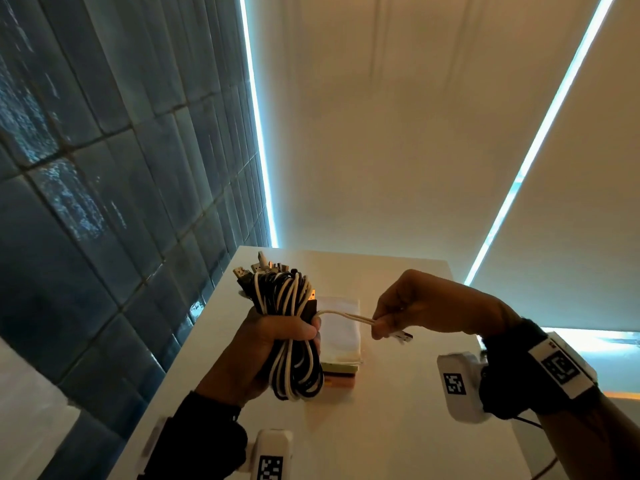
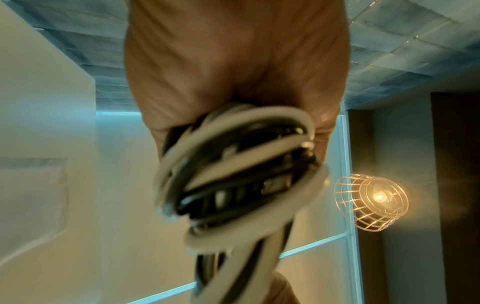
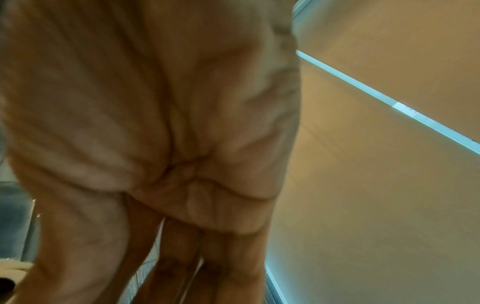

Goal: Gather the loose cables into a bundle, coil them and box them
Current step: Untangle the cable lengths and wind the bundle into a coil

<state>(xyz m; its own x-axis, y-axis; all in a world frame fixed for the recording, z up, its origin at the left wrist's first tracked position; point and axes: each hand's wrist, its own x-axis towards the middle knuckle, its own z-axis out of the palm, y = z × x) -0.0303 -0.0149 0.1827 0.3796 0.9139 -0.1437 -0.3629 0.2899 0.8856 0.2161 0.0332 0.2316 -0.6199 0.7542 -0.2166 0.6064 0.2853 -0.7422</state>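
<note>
My left hand [image 1: 277,337] grips the middle of a folded bundle of black and white cables [image 1: 287,306], held upright above the white table [image 1: 398,427]; plug ends stick out of its top. In the left wrist view the cable bundle [image 2: 233,181] fills the centre below my palm [image 2: 233,61]. One white cable end [image 1: 346,315] runs out of the bundle to the right. My right hand [image 1: 384,323] pinches that end just behind its USB plug [image 1: 403,336]. The right wrist view shows only the back of my right hand [image 3: 168,144]; its fingertips are hidden.
A stack of flat boxes, white on top [image 1: 341,332] with coloured ones under it, lies on the table behind the bundle. A dark tiled wall [image 1: 104,202] runs along the table's left edge. A wire-cage lamp [image 2: 371,201] glows in the left wrist view.
</note>
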